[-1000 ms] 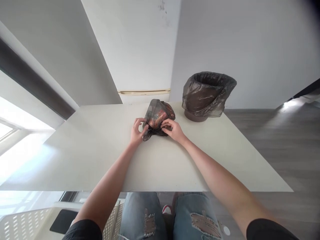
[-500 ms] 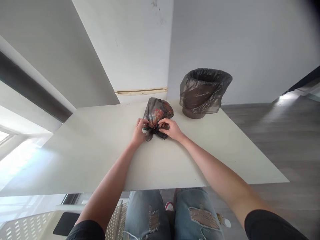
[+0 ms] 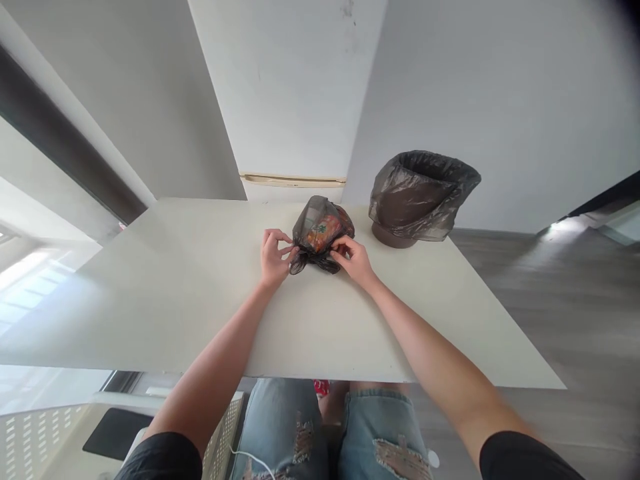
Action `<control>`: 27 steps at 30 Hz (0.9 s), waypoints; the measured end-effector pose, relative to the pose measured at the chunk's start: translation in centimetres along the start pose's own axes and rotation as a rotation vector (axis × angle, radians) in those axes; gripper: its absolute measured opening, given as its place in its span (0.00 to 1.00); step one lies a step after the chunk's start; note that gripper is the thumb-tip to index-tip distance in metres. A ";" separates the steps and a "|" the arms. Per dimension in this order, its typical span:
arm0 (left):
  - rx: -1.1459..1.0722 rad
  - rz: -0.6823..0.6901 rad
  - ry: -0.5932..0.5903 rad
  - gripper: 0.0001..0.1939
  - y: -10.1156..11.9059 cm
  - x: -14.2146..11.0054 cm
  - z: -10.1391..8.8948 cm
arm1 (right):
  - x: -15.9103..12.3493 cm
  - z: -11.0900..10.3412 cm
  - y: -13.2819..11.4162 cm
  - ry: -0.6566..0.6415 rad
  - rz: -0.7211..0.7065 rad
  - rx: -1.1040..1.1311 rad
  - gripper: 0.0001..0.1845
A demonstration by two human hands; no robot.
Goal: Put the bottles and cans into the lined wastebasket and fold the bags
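Observation:
A thin black plastic bag (image 3: 323, 230) lies on the white table, its gathered, knotted end toward me. Through the film show orange and red wrappers with a bit of green. My left hand (image 3: 275, 257) pinches the bag's end at its left side, thumb and index finger together. On the other side, my right hand (image 3: 351, 257) grips the gathered plastic between thumb and fingers. Loose flaps of the bag stick out between both hands. The exact shape of the knot is too small to make out.
A brown trash bin (image 3: 400, 213) lined with a black bag stands at the table's right rear. The white table (image 3: 200, 300) stretches left to a bright window side. A white perforated basket (image 3: 45, 433) and a dark flat object (image 3: 116, 433) are below at left.
Both hands have drawn slightly apart, pulling the bag's ends sideways. The orange contents show more clearly. My view has shifted a little.

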State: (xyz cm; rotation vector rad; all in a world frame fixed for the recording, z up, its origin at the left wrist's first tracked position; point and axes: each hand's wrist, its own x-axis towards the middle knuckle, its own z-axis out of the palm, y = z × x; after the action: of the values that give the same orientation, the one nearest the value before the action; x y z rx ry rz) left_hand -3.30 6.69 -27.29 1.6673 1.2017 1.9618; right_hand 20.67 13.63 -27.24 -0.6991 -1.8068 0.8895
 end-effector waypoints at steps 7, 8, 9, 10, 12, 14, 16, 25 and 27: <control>0.003 -0.013 -0.092 0.12 0.4 -0.1 0.2 | -0.8 1.0 -0.4 -0.169 -0.015 -0.093 0.12; 0.010 -0.012 -0.097 0.11 0.5 -0.1 0.2 | -0.7 1.0 -0.3 -0.146 -0.016 -0.094 0.10; 0.018 -0.008 -0.094 0.11 0.5 0.0 0.2 | -0.7 0.9 -0.2 -0.115 -0.014 -0.092 0.09; 0.023 0.001 -0.079 0.11 0.5 0.0 0.1 | -0.6 0.8 -0.2 -0.081 -0.004 -0.087 0.08; 0.040 0.031 -0.012 0.11 0.4 0.3 -0.3 | -0.5 0.5 -0.1 -0.019 0.031 -0.072 0.07; 0.081 0.056 0.083 0.13 0.3 0.5 -0.6 | -0.3 0.3 -0.1 0.040 0.065 -0.047 0.06; 0.134 0.059 0.164 0.15 0.2 0.7 -0.9 | -0.2 0.1 0.0 0.079 0.083 -0.009 0.06; 0.191 0.014 0.335 0.14 -0.7 1.2 -1.3 | 0.4 0.0 1.1 0.211 0.123 0.164 0.02; 0.194 0.006 0.364 0.15 -0.8 1.3 -1.4 | 0.5 -0.1 1.4 0.265 0.137 0.153 0.01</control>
State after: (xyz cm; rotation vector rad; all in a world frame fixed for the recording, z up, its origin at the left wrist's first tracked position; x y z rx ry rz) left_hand -5.20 7.52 -26.97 1.4338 1.5591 2.2843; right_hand 20.64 14.84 -28.13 -0.8084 -1.4549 0.9657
